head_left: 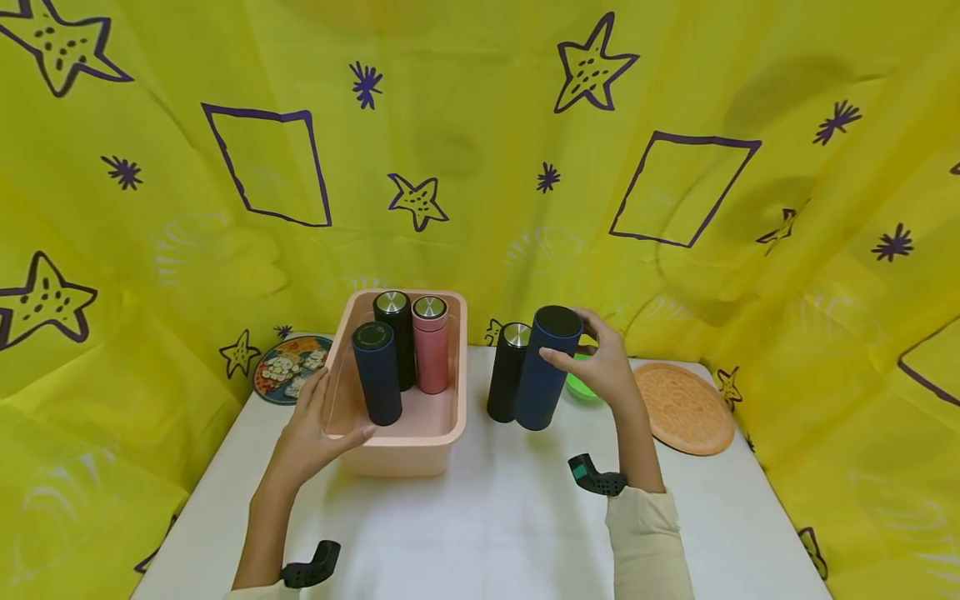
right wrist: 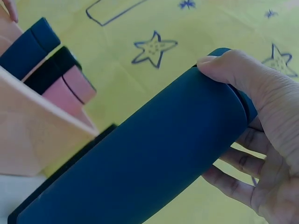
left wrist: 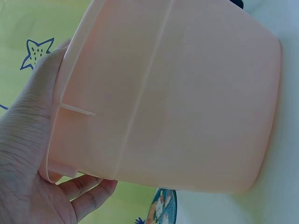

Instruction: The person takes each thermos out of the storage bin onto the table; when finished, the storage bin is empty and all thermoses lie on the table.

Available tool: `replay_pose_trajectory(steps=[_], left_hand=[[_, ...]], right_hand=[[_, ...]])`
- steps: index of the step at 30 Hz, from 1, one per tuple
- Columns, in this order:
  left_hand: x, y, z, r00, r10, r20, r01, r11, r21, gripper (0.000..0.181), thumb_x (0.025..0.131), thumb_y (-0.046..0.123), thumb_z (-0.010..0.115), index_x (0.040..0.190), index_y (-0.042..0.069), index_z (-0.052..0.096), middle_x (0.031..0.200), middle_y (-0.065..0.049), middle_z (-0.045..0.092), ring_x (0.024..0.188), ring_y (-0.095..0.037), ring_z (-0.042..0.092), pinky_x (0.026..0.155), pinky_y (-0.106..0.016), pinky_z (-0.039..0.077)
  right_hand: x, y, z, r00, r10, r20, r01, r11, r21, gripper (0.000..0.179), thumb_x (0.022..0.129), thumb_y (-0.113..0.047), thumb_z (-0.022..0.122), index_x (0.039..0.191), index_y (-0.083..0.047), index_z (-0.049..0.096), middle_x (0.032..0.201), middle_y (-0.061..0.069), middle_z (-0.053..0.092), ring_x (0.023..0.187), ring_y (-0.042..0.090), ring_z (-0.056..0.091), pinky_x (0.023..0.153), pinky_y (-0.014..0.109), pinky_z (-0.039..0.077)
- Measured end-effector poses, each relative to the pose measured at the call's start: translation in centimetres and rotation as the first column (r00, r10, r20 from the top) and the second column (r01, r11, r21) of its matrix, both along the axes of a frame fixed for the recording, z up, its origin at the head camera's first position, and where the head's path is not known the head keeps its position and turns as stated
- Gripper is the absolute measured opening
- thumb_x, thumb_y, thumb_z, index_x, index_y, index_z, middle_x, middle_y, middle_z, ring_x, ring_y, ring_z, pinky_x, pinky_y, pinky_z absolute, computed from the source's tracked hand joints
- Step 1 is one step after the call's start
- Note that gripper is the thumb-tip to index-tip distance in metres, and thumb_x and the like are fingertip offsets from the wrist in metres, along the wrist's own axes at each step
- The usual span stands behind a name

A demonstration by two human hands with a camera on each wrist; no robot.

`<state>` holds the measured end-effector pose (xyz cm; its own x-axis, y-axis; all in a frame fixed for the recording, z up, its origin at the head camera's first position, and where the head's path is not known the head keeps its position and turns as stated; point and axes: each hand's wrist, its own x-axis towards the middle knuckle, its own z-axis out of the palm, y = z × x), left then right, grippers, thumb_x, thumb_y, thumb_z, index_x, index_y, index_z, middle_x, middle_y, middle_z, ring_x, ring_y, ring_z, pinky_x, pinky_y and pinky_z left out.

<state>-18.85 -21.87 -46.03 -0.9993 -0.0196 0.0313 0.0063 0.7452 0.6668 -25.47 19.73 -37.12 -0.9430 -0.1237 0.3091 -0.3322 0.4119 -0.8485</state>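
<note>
My right hand grips a dark blue bottle near its top, thumb on the near side and fingers behind. The bottle leans slightly and overlaps a black bottle with a silver lid in the head view. At the left, a pink plastic bin is held by my left hand at its near left corner, the thumb along the front rim and the fingers on the left side. Inside the bin stand a blue bottle, a black bottle and a pink bottle.
A patterned round plate lies behind the bin's left side. Behind the right hand sits a green bowl, partly hidden. A round, pizza-like orange-brown mat lies at the right of the white table. Yellow curtain encloses the table.
</note>
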Motion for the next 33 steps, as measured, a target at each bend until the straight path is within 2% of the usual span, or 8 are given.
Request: replay_pose_trajectory(steps=[8,18,22,23,33], left_hand=[[-0.1,0.1,0.2,1.0,0.006,0.016,-0.006,1.0,0.002,0.119,0.076,0.065,0.07,0.159,0.017,0.0,0.163,-0.017,0.006,0.135,-0.053,0.036,0.099,-0.073,0.036],[-0.1,0.1,0.0,1.0,0.005,0.009,-0.005,1.0,-0.003,0.119,0.076,0.065,0.07,0.159,0.015,0.001,0.163,-0.018,0.006,0.136,-0.053,0.035,0.099,-0.073,0.036],[0.0,0.1,-0.1,1.0,0.001,-0.001,-0.001,1.0,-0.008,0.118,0.076,0.065,0.07,0.159,0.016,0.002,0.163,-0.018,0.007,0.135,-0.053,0.036,0.099,-0.073,0.037],[0.0,0.1,-0.1,1.0,0.001,-0.001,-0.001,1.0,-0.008,0.118,0.076,0.065,0.07,0.159,0.015,0.002,0.162,-0.018,0.007,0.135,-0.053,0.036,0.099,-0.072,0.037],[0.0,0.1,0.1,1.0,0.009,0.014,-0.009,1.0,-0.005,0.118,0.076,0.065,0.07,0.159,0.016,0.001,0.163,-0.018,0.006,0.135,-0.054,0.036,0.099,-0.073,0.036]], right_hand=[[-0.3,1.4,-2.5,0.998,-0.048,0.039,0.048,0.999,0.0,0.071,0.08,-0.019,0.081,0.142,-0.006,0.047,0.131,0.016,0.058,0.118,0.03,0.055,0.097,0.049,0.05],[-1.6,1.8,-5.7,0.991,-0.063,0.115,0.064,0.998,-0.001,0.074,0.078,-0.018,0.083,0.141,-0.001,0.046,0.134,0.022,0.057,0.126,0.037,0.053,0.103,0.052,0.047],[-1.7,1.7,-6.3,0.987,-0.081,0.139,0.08,0.997,0.01,0.076,0.079,-0.017,0.082,0.143,0.0,0.044,0.136,0.023,0.055,0.127,0.038,0.052,0.104,0.051,0.047],[-1.5,1.4,-6.0,0.985,-0.082,0.148,0.082,0.997,0.01,0.076,0.079,-0.016,0.081,0.143,0.001,0.043,0.136,0.024,0.054,0.128,0.039,0.051,0.104,0.052,0.047],[-2.3,1.6,-6.9,0.976,-0.106,0.191,0.102,0.994,0.029,0.08,0.079,-0.02,0.082,0.145,0.0,0.041,0.139,0.023,0.053,0.13,0.038,0.05,0.105,0.05,0.047]])
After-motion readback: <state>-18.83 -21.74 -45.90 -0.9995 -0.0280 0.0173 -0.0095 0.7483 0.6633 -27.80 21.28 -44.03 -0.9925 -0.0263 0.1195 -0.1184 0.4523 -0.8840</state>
